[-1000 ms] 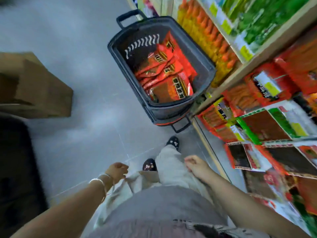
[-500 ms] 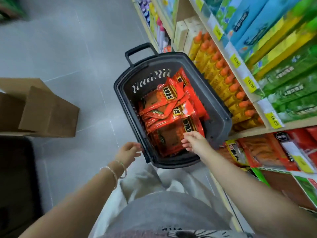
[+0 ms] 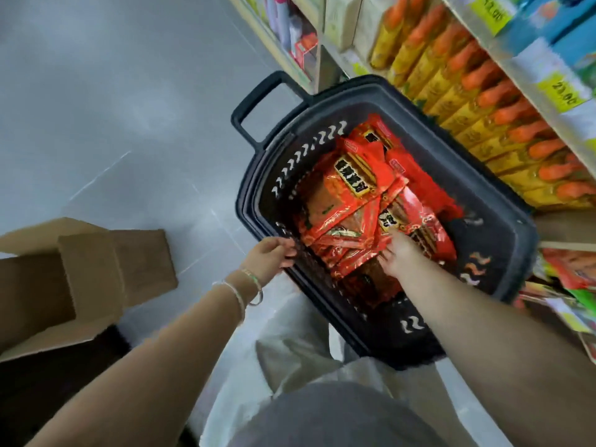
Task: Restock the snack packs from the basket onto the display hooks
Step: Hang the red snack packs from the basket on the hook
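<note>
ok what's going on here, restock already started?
A person stands over a dark basket on the floor beside the store shelves. Their right hand reaches into the pile of red snack packs inside it, fingertips down among the packs; whether it grips one isn't clear. The left hand is at the basket's near rim. No pack is lifted out yet. An open cardboard box sits on the floor to the left.

Reaching forward and down with both bare arms; curling left hand (image 3: 272, 258) over basket (image 3: 245, 201) rim, bracelets (image 3: 238, 295) at wrist; pressing right hand (image 3: 398, 253) among snack packs (image 3: 351, 175), fingers pointed down, grasp unclear.
</note>
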Demonstrator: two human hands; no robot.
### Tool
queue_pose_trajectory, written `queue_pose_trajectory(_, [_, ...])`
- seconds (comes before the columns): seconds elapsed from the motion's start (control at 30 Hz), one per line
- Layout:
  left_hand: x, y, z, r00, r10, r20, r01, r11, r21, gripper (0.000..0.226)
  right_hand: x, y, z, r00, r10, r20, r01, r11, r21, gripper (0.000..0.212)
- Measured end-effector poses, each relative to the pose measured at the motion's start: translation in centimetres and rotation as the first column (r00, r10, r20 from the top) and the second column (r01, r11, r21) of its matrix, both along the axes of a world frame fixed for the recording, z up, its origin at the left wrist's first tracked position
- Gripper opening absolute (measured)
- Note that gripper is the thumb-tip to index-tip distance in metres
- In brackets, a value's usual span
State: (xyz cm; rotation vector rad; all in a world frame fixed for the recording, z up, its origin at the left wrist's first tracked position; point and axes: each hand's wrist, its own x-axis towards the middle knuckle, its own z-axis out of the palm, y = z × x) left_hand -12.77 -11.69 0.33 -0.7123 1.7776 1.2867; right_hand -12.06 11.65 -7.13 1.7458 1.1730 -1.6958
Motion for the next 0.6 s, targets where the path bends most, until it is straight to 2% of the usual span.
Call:
queue_pose_trajectory(0.1, [-3.4,-1.9,-0.5,0.996,-0.083,-0.016,0.083,0.996,-0.027,0.019,-0.9,-1.3,-0.6,0.994,-0.097,0.052,0.094,0.994,0.063,0.049])
queue_pose_trajectory(0.2, [-5.7,-2.1,-0.6,0.986,-0.167,-0.020,0.167,0.985,-0.035,0.021,-0.7,-1.5,-0.3,0.993,-0.111,0.047,0.095,0.962,0.258,0.048])
queue_pose_trajectory(0.3, [-6.9,-0.9,-0.4,0.981,-0.193,-0.007,0.193,0.981,-0.009,0.020,0.7,-1.2,1.7,0.974,-0.226,0.001,0.206,0.889,0.408,0.047])
queue_pose_trajectory(0.37, [-7.3,0.3,-0.1,0.971,-0.239,0.000,0.239,0.971,0.012,0.021,2.1,-0.5,3.4,0.962,-0.273,-0.009,0.248,0.858,0.449,0.047])
queue_pose_trajectory(0.5, [-7.7,2.9,0.2,0.958,-0.286,-0.014,0.287,0.957,0.044,0.022,4.0,1.5,6.7,0.973,-0.231,-0.027,0.209,0.819,0.534,0.044])
queue_pose_trajectory(0.6, [-8.0,4.5,0.3,0.925,-0.375,-0.066,0.380,0.921,0.083,0.036,3.9,2.7,8.6,0.983,-0.152,-0.104,0.183,0.873,0.453,0.038])
